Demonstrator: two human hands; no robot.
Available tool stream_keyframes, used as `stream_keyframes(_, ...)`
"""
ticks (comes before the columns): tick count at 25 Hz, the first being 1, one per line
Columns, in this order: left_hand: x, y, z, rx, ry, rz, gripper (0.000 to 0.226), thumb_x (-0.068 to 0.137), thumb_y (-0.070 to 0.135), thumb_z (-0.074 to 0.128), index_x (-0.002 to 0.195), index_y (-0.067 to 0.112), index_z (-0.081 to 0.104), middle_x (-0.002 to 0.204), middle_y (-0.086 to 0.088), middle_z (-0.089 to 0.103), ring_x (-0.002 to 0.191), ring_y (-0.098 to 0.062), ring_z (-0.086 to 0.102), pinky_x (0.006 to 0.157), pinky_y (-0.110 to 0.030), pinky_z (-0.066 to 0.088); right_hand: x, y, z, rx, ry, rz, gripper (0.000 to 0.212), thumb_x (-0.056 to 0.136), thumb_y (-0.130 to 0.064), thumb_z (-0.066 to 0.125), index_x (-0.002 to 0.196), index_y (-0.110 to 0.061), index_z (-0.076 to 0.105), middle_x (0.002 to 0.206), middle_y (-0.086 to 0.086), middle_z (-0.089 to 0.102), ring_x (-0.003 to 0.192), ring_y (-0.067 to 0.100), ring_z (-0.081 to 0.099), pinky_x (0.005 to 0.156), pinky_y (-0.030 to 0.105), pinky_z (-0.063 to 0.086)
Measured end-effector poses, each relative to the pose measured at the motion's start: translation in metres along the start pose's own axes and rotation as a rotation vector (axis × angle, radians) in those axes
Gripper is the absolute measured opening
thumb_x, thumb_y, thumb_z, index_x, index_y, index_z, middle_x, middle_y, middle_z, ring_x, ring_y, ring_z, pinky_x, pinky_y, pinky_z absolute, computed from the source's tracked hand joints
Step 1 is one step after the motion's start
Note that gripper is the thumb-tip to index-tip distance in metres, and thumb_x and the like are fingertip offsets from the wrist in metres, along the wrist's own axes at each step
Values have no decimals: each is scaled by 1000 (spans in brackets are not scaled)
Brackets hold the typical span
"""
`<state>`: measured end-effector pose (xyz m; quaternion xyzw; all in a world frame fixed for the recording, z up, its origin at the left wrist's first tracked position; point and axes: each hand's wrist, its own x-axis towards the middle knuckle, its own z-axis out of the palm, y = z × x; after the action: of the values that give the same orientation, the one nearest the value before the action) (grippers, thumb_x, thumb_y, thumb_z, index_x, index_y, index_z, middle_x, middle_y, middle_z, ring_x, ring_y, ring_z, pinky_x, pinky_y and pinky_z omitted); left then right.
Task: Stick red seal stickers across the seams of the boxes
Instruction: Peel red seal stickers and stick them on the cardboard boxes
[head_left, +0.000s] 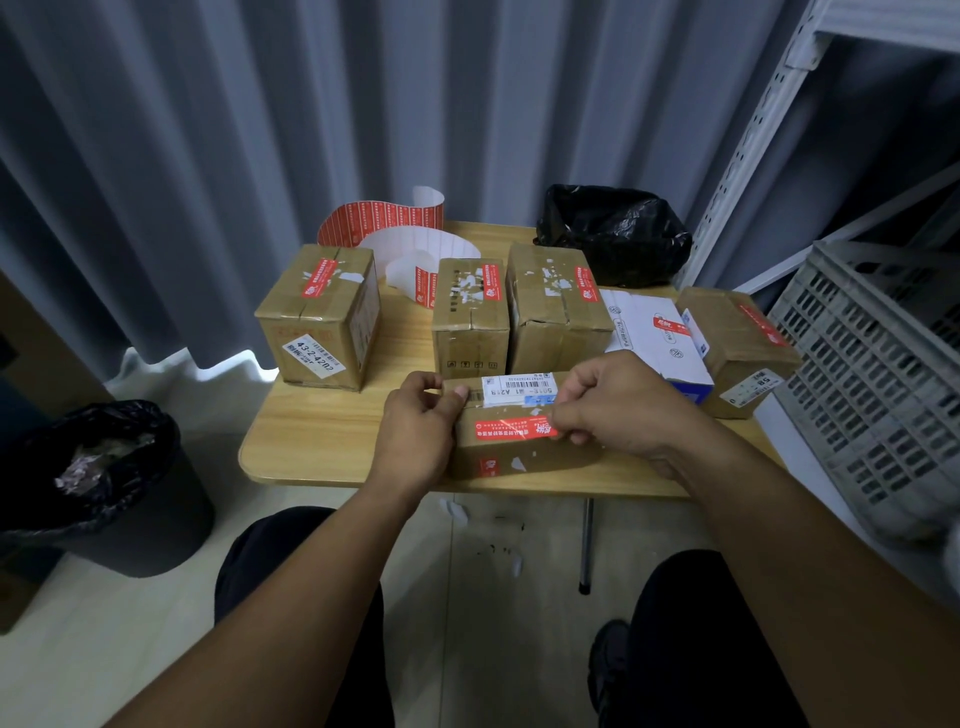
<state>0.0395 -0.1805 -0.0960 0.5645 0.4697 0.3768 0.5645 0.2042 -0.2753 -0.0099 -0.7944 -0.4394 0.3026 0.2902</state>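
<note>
Judging by the table (311, 441), the job is nearly done: the four brown boxes (317, 322) and the white box (654, 332) at the back each already show a red seal on top. The flat box (519, 460) at the front edge is the one in hand. Its red sticker (511, 430) lies across the top, over the taped seam as far as I can tell, though its right end looks not yet pressed flat. The left hand (415, 431) grips the box's left end, thumb on top. The right hand (618, 410) pinches the sticker's right end with curled fingers. Only smoothing this seal down seems left. The sticker roll (384, 221) stands behind the boxes, with a black bag (613, 234) at the table's far right corner. A bin (104, 483) sits on the floor at left and a grey crate (872, 364) at right. Nothing blocks the hands.
</note>
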Motion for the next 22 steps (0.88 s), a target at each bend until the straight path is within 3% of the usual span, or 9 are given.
stream_keyframes(5,4,-4,-1,76,-4,29,25,97,33,64,113,14,65,102,-6,72,90,-20,72,74,-32,53,-3,-2,0,-19,20,-3,9,77,-8,80,75,-9,71,72,11,74,64,15,64,72,41,58)
stream_keyframes(10,5,-9,-4,193,4,68,52,83,58,63,120,21,65,114,-6,66,99,-21,69,85,-44,58,-3,-4,4,11,27,-31,12,81,-11,79,82,-8,68,69,-3,72,69,11,67,58,26,51)
stream_keyframes(15,6,-8,-5,280,25,95,46,89,54,64,123,23,63,116,-3,63,100,-19,67,85,-45,57,-3,-1,6,151,30,-33,20,83,-6,77,95,-11,62,88,3,75,76,12,71,55,22,51)
stream_keyframes(19,7,-9,-5,290,29,96,43,91,51,65,123,22,64,116,-3,63,102,-19,65,88,-45,56,-2,-1,2,213,49,-46,12,84,-3,73,91,-10,66,82,3,74,79,12,69,54,20,49)
stream_keyframes(22,8,-9,-5,285,37,92,43,92,50,65,124,22,64,117,-2,64,103,-19,64,89,-44,55,-4,-1,-2,240,53,-48,10,84,1,71,86,-9,69,75,3,73,68,7,67,54,21,49)
